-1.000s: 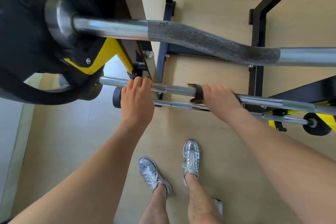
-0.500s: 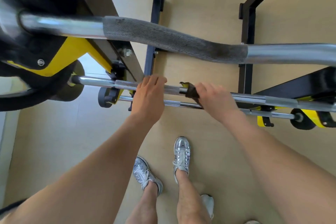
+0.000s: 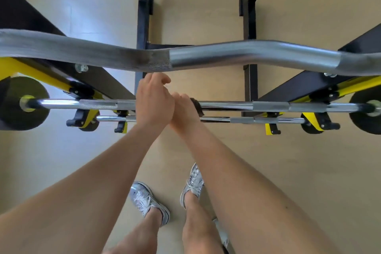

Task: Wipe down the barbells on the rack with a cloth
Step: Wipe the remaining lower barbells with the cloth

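Note:
Three chrome barbells lie across the black and yellow rack [image 3: 309,86]: a curved bar [image 3: 226,53] on top, a straight bar [image 3: 268,106] in the middle and a thinner bar [image 3: 243,120] below it. My right hand [image 3: 184,111] grips a dark cloth [image 3: 196,105] wrapped round the middle bar near its centre. My left hand [image 3: 153,101] is right beside it, touching it. Its fingers are loosely curled past the bar and not round it. Both hands hide the bar's centre.
Black plates sit on the middle bar's ends at the left [image 3: 12,107] and the right [image 3: 367,113]. The rack's uprights [image 3: 143,27] stand on a beige floor beyond the bars. My shoes [image 3: 144,200] are below the hands.
My left hand let go of the middle bar and moved right until it met my right hand. The cloth now shows on the right side of my right hand. The view shifted right.

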Available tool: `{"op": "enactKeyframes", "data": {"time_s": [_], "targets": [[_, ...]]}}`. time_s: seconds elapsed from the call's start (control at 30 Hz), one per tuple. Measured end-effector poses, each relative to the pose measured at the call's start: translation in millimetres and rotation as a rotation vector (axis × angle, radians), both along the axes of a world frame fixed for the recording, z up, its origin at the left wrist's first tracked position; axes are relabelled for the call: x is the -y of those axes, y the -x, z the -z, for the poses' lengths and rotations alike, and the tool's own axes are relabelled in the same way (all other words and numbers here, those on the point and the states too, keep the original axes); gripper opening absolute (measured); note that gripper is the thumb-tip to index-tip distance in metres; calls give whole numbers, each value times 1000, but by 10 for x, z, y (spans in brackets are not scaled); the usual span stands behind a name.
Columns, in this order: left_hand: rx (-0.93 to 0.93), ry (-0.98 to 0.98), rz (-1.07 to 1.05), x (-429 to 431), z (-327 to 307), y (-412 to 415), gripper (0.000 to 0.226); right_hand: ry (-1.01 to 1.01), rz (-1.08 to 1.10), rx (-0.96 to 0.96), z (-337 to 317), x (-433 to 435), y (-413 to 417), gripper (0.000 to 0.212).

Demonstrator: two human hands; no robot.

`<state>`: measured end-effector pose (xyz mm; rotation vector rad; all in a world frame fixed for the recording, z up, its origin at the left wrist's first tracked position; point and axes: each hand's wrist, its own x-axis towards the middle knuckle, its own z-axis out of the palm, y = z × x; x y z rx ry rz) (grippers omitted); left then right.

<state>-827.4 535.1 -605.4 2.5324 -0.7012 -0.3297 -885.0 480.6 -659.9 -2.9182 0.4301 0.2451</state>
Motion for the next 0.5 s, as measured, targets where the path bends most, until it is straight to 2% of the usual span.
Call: {"op": "enactKeyframes", "data": {"time_s": [0.13, 0.23, 0.3, 0.4, 0.5], "targets": [[-9, -36, 50, 158, 25, 101, 31, -53, -35, 14, -26, 791, 800, 34], [-47, -29, 130, 292, 49, 291, 29, 44, 213, -28, -60, 1579, 1636, 51], [-70, -35, 172, 358, 71, 363, 30, 31, 363, -80, -127, 1857, 1925, 59], [-74, -38, 188, 382, 58, 346, 31, 87, 455, -134, -160, 1729, 1749, 58], [-83, -22, 128, 306, 75, 198, 31, 53, 374, -111, -129, 1109, 1196, 51]]}}
